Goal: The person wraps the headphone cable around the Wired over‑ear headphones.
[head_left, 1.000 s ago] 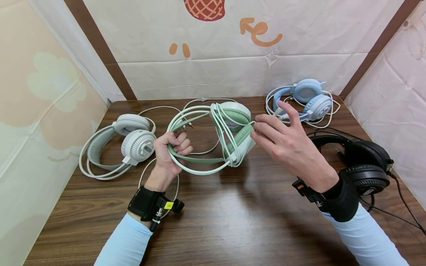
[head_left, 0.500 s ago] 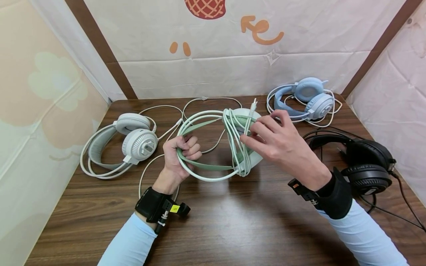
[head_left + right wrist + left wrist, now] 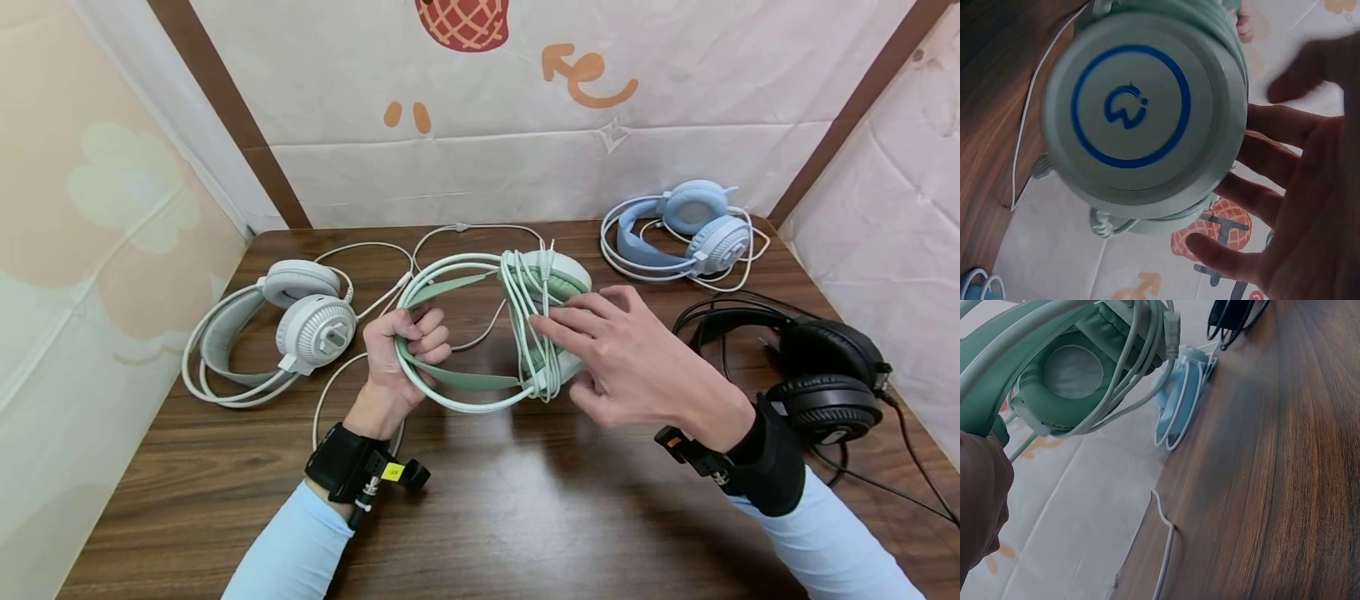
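Pale green headphones are held above the table, their headband gripped in my left hand. Their cable is wound in several loops across both ear cups, and its plug points up at the far side. My right hand lies against the loops and ear cups with fingers fairly straight, thumb apart. In the left wrist view a green padded ear cup shows beneath the loops. A blue ring and logo mark the outer ear cup in the right wrist view.
White headphones lie at the left, their cable trailing behind the green pair. Light blue headphones lie at the back right. Black headphones are at the right edge of the wooden table. A printed cloth wall stands behind.
The green headphones have shifted slightly right with my left hand. My right hand has brought the cable end over to the loops, let go of it, and moved down with fingers straighter.
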`<action>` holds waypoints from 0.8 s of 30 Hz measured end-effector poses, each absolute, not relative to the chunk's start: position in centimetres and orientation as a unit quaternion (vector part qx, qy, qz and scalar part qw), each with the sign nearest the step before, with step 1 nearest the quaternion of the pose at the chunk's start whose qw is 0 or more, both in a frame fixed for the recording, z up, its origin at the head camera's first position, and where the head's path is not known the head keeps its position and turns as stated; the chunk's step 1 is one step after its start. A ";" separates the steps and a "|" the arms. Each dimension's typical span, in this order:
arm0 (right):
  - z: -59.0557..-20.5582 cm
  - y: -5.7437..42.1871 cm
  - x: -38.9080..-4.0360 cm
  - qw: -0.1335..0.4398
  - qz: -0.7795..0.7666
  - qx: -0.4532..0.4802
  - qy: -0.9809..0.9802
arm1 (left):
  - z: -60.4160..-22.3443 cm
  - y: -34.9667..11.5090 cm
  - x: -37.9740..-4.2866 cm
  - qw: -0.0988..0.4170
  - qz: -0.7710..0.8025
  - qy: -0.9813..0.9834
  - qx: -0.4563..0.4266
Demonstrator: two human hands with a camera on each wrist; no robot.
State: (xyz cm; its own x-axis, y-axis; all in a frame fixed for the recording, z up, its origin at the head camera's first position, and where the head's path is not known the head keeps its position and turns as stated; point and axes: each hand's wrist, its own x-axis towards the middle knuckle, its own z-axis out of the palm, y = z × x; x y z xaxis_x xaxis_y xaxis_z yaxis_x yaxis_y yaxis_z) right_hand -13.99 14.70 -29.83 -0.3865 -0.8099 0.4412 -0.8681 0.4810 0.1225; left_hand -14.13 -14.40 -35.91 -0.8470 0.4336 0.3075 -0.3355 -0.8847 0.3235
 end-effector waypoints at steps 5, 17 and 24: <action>-30.2 15.1 -13.6 0.204 0.021 0.502 -0.840 | -35.8 -14.7 -14.2 0.204 0.953 0.134 0.181; -32.3 16.9 -13.3 0.141 0.057 0.523 -0.839 | -35.7 -14.0 -13.7 0.202 0.864 0.457 -0.053; -32.2 17.8 -13.3 0.155 0.068 0.516 -0.839 | -35.5 -15.6 -13.2 0.136 0.753 0.643 0.029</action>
